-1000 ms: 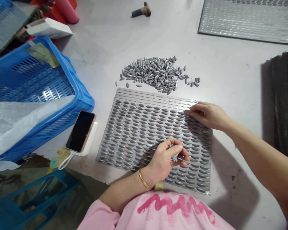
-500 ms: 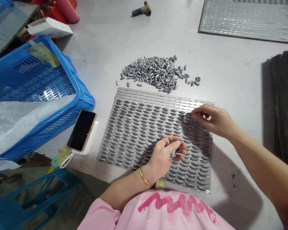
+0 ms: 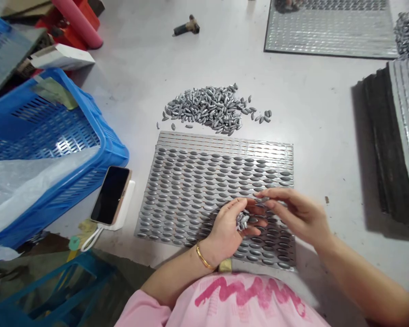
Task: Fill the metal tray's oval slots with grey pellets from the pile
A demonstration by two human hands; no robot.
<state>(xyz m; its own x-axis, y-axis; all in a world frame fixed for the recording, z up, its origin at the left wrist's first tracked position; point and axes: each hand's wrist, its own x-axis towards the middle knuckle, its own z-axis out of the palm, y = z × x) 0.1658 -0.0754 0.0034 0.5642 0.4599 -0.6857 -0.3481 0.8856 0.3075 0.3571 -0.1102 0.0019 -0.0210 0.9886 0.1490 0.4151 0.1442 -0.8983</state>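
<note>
My left hand (image 3: 226,227) is cupped over the grooved panel and holds a cluster of small grey pointed-oval pieces (image 3: 243,220) between thumb and curled fingers. Close beside it on the right is my right hand (image 3: 295,213), thumb and forefinger nearly together with what looks like one grey oval piece (image 3: 264,199) between the tips. Beneath both hands lies the silvery grooved panel (image 3: 225,141), lined with rows of the same pieces. Its far strip shows bare grooves. My hands and their shadow hide part of the lower right rows.
Beyond the panel lies a loose pile of grey pieces (image 3: 204,106). A blue crate (image 3: 112,150) and a phone (image 3: 111,195) on a white block are at left. Stacked panels (image 3: 388,145) stand at right. Another panel (image 3: 327,41) and a small dark tool (image 3: 187,26) lie farther back.
My right hand has come from the panel's far right edge toward my left hand. The left hand stays over the panel, its pieces more visible. The whole view has shifted slightly.
</note>
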